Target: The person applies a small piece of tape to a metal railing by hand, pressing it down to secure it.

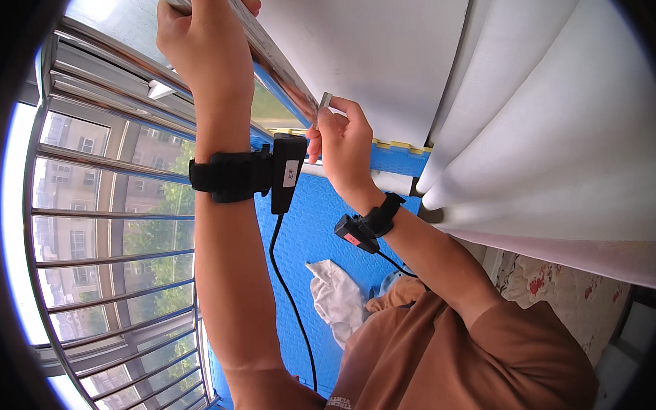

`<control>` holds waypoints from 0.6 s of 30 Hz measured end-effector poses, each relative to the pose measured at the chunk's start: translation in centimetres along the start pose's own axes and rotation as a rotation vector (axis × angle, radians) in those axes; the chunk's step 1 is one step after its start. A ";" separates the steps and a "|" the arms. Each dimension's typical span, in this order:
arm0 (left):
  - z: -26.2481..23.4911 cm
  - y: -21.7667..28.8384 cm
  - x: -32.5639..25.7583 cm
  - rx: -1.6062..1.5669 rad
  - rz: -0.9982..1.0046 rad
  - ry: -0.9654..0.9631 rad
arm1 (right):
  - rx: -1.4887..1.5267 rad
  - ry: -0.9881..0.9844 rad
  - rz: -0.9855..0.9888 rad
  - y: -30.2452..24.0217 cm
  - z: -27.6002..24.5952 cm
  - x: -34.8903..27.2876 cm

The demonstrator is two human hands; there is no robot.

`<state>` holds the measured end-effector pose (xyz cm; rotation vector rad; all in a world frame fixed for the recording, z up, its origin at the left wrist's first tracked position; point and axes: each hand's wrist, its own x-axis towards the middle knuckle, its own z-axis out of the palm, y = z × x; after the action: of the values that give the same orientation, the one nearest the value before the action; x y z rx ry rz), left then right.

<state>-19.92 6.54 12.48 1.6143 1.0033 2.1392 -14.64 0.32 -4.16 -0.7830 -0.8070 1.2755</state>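
A long, narrow, shiny strip or panel edge (pixel 286 73) slants from the top left down toward the middle of the head view. I cannot make out its exact kind. High up, my left hand (pixel 210 43) is closed around its upper part, with fingertips showing on the far side and the rest cut off by the picture's top. At the lower end, my right hand (pixel 345 143) pinches the strip's grey tip between thumb and fingers. Both wrists wear black straps with small black boxes, and a cable runs from each.
Metal window bars (pixel 113 263) stand along the left, with buildings and trees outside. A white board (pixel 380 51) rises behind the strip. White curtains (pixel 541 89) hang at the right. Blue matting (pixel 286 235) covers the floor, where a white cloth (pixel 337 299) lies beside other crumpled fabric.
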 end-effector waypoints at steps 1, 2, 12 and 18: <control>0.3 0.2 0.2 -0.008 -0.045 -0.007 | -0.002 0.016 0.033 0.0 -0.2 0.5; 0.6 0.3 0.0 -0.015 -0.048 -0.009 | -0.005 0.032 0.067 0.0 -0.4 0.8; 0.3 0.0 -0.1 0.024 0.014 -0.043 | -0.038 0.006 -0.030 -1.2 1.1 -1.1; 0.3 0.1 -0.1 -0.028 0.002 -0.095 | -0.033 0.063 0.008 0.2 0.6 -0.1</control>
<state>-19.63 6.50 12.52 1.6870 0.9384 2.0481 -15.26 0.31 -4.09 -0.8497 -0.7763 1.2409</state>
